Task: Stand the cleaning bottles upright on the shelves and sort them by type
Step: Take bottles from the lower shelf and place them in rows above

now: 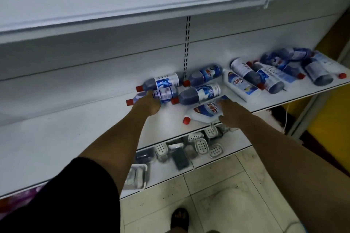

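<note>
Bottles: we see about a dozen lying on their sides on the white shelf [75, 138], none upright; most are dark blue with red caps, two are white.
Left group: four blue bottles [200, 93] lie in a loose heap near the shelf's slotted upright [186, 43].
Right group: more blue bottles [272, 75] lie piled toward the shelf's far right end, a white bottle [241, 86] beside them.
Left hand [148, 105]: our fingers curl around the nearest blue bottle [161, 93] of the left group.
Right hand [230, 113]: our fingers wrap over the white bottle [205, 111] at the shelf's front edge, thumb beneath.
Lower shelf [227, 149]: soap dishes [201, 145] and dark packets.
Floor [227, 195]: pale tiles, with our sandalled foot [180, 219].
</note>
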{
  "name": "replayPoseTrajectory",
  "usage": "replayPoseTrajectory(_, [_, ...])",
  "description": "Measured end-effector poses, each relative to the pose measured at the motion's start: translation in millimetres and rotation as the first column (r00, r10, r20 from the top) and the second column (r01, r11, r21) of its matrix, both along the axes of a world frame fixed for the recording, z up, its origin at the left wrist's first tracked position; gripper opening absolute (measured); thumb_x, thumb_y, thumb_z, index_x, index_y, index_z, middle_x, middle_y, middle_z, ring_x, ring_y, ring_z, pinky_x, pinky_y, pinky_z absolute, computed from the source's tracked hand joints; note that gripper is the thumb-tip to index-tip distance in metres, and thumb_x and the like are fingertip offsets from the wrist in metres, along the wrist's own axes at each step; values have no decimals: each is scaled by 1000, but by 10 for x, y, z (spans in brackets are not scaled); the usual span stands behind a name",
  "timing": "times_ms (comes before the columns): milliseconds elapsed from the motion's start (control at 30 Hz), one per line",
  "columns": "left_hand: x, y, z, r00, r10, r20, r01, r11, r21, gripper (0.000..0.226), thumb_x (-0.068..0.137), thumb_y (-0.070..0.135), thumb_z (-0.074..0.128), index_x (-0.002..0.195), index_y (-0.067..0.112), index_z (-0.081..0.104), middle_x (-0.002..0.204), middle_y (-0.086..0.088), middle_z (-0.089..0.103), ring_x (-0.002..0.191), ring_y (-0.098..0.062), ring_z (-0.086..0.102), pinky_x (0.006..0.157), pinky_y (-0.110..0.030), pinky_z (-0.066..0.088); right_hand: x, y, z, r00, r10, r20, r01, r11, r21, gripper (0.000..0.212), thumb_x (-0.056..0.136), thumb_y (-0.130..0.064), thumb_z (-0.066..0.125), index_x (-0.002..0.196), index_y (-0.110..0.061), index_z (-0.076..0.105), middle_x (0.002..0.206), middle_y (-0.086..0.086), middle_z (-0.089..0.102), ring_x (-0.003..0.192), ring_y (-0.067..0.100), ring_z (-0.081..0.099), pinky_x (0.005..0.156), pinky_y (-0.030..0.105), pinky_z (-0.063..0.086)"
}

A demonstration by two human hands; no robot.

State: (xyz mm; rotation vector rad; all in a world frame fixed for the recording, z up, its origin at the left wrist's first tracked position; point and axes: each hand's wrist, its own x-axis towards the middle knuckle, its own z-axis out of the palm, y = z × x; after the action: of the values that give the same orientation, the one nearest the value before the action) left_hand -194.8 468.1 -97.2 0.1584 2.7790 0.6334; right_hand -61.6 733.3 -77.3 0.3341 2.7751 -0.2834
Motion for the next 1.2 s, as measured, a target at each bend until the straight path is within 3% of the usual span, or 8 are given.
replayPoseTrajectory(100, [-194, 136, -117, 967, 195, 161, -212, 973, 95, 53, 99, 48, 47, 145, 25, 36, 137, -13, 49, 115, -32, 58, 93, -43, 55, -328, 77, -151, 993, 118, -30, -116, 992, 46, 67, 85, -29, 69, 145, -21, 38, 146, 9, 45, 126, 29, 49, 103, 43, 45])
replayPoseTrajectory(200, [-318, 239, -237, 829, 406, 385, -535, 776, 334, 54, 97, 46, 57, 143, 22, 42, 125, -9, 53, 107, -29, 63, 83, -39, 59, -578, 146, -213, 955, 282, 88, -290, 952, 94, 79, 79, -38, 77, 146, -24, 38, 146, 6, 45, 129, 27, 48, 105, 42, 43])
replayPoseTrajectory(367, [-518, 348, -373, 725, 501, 473, -686, 578, 441, 65, 90, 49, 66, 143, 26, 36, 127, -11, 52, 97, -29, 63, 54, -38, 57, -832, 239, -281, 875, 430, 220, -470, 863, 183, 94, 71, -54, 78, 149, -31, 31, 152, 3, 39, 136, 25, 40, 109, 45, 33])
replayPoseTrajectory(533, [-554, 374, -491, 693, 630, 350, -718, 559, 414, 84, 72, 58, 76, 140, 29, 36, 132, -8, 46, 99, -27, 61, 58, -35, 60, -875, 251, -270, 859, 481, 177, -512, 817, 264, 95, 62, -61, 80, 140, -25, 42, 142, 3, 48, 129, 25, 45, 107, 48, 32])
replayPoseTrajectory(633, [-584, 295, -584, 682, 677, 276, -724, 575, 380, 95, 58, 69, 75, 137, 27, 41, 132, -5, 44, 109, -27, 58, 73, -42, 62, -820, 308, -299, 899, 424, 107, -434, 895, 101, 89, 57, -54, 86, 130, -25, 44, 129, 1, 56, 114, 20, 53, 100, 42, 41])
replayPoseTrajectory(733, [-553, 257, -510, 676, 685, 271, -725, 554, 409, 73, 72, 51, 79, 131, 21, 46, 123, -7, 56, 99, -26, 65, 82, -43, 61, -750, 340, -318, 939, 335, 77, -332, 942, -56, 81, 59, -47, 89, 121, -26, 42, 121, 0, 62, 103, 20, 61, 92, 38, 48])
replayPoseTrajectory(1000, [-129, -61, -502, 601, 735, 314, -691, 280, 667, 50, 75, 36, 85, 111, 26, 51, 113, -6, 60, 93, -27, 69, 78, -42, 62, -657, 276, -382, 964, 225, -138, -222, 974, 41, 86, 63, -53, 84, 129, -23, 38, 121, 4, 62, 104, 24, 63, 93, 39, 49])
replayPoseTrajectory(1200, [81, -191, -191, 717, 563, 411, -526, 50, 849, 36, 84, 29, 78, 108, 19, 54, 113, -14, 66, 90, -33, 71, 76, -49, 61, -671, 208, -327, 965, -10, -263, -17, 995, -102, 80, 67, -48, 83, 127, -19, 40, 116, 5, 64, 101, 25, 64, 89, 39, 49])
